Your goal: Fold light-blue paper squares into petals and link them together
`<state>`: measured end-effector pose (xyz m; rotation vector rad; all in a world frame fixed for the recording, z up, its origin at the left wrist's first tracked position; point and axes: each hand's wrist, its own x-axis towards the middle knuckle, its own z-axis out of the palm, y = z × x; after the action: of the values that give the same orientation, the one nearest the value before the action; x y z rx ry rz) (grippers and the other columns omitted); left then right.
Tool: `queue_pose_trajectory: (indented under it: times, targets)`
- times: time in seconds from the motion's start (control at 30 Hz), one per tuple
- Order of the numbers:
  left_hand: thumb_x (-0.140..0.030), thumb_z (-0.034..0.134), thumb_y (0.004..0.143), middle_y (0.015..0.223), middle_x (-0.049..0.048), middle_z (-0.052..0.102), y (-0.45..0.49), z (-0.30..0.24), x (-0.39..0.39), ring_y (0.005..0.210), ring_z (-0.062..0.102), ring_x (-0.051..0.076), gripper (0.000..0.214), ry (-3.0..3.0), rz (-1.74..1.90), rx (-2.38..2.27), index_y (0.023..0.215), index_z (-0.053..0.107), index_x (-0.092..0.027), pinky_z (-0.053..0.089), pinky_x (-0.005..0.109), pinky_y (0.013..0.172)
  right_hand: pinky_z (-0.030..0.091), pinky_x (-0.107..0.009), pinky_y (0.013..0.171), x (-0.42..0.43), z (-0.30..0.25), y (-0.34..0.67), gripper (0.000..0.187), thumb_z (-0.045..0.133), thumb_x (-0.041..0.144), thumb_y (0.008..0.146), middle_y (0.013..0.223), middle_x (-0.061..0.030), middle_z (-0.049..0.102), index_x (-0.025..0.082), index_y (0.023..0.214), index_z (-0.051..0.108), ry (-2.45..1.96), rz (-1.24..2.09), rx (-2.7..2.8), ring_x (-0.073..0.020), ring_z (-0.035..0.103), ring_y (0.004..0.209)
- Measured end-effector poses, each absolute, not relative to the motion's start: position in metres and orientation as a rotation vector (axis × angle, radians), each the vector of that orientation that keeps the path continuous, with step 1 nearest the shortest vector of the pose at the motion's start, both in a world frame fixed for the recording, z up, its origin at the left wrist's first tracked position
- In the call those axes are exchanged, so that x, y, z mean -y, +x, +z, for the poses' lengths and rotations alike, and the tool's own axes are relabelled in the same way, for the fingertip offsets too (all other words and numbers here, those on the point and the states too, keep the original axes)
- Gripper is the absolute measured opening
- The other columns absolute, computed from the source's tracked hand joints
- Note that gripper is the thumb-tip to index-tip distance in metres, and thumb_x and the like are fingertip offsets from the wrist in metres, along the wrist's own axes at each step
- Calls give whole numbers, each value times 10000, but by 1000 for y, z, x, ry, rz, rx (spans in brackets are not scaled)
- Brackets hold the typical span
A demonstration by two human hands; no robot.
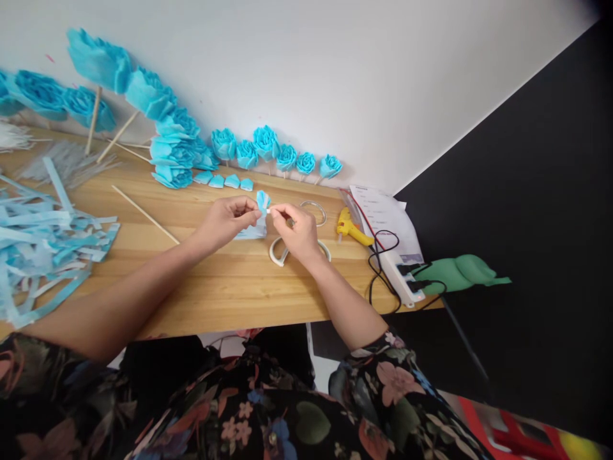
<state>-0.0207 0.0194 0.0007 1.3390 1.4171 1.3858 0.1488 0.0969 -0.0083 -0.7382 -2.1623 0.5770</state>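
Observation:
A small blue paper petal [262, 199] stands up between my hands, with a whitish lower end. My left hand [230, 220] pinches it near its base from the left. From the right, the thumb and forefinger of my right hand [295, 227] close on the white end. Below the hands lies a light blue strip of paper [251, 231], partly hidden by my left hand. White-handled scissors [278, 254] rest under my right hand, their blades hidden. Behind the hands sit several cut blue paper pieces [232, 181] in a row.
Blue paper roses [265, 142] stand along the wall. Paper strips [48, 230] heap at the left beside a thin stick [143, 213]. To the right are a tape ring [315, 212], a yellow glue gun [352, 227], printed sheets [385, 220] and a power strip [405, 281] with cables.

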Motion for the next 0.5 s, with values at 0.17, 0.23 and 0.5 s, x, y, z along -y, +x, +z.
queue_pose_trajectory:
  times: [0.17,0.23,0.5]
  targets:
    - [-259,664,726,576,-17,567,-31,-3,-25,508,465,103,123,1170,1490,-1461,660,578,-200,354,238,496,457,-280,723,-107,-10,150,191,514,310,903,735,-1,666,223,806,653,-835,560,2048,-145,589,697]
    - [-231,651,710,561,-18,565,-36,-3,-29,503,465,99,114,1100,1563,-1451,645,565,-196,354,233,491,454,-275,711,-111,-11,150,200,518,332,900,723,1,664,217,803,650,-861,578,2017,-141,584,680]
    - [-316,688,747,595,-25,597,-20,29,-5,542,531,105,171,1176,1737,-1308,717,564,-203,426,238,528,452,-303,689,-116,-7,142,186,594,345,875,704,1,644,215,755,651,-806,695,2080,-160,581,682]
